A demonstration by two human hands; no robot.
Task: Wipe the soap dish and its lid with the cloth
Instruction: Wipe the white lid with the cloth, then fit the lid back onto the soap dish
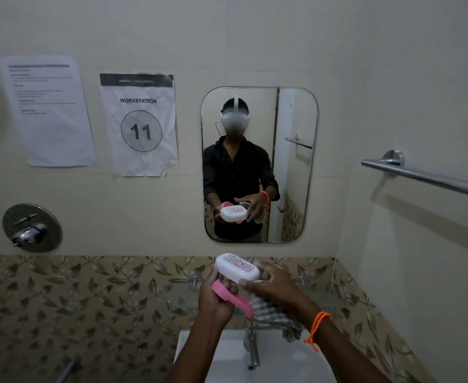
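Two hands are working above the sink [197, 352], the tap [252, 349] standing below them. The left hand [213, 297] is curling round the pink dish [231, 298], gripping it tilted. The right hand [274, 286], an orange cord [317, 326] on its wrist, is holding the white lid [237, 267] by its near end, while the checked cloth [277, 316] is hanging beneath that palm; whether the fingers are pinching the cloth as well is hidden. Lid and dish are sitting close, the lid just above; I cannot tell if they are touching. By my judgement the wiping is mid-way, with the lid being handled now. Next, the cloth needs bringing onto a surface and rubbing across it. Farther back, the mirror [296, 167] is reflecting the person.
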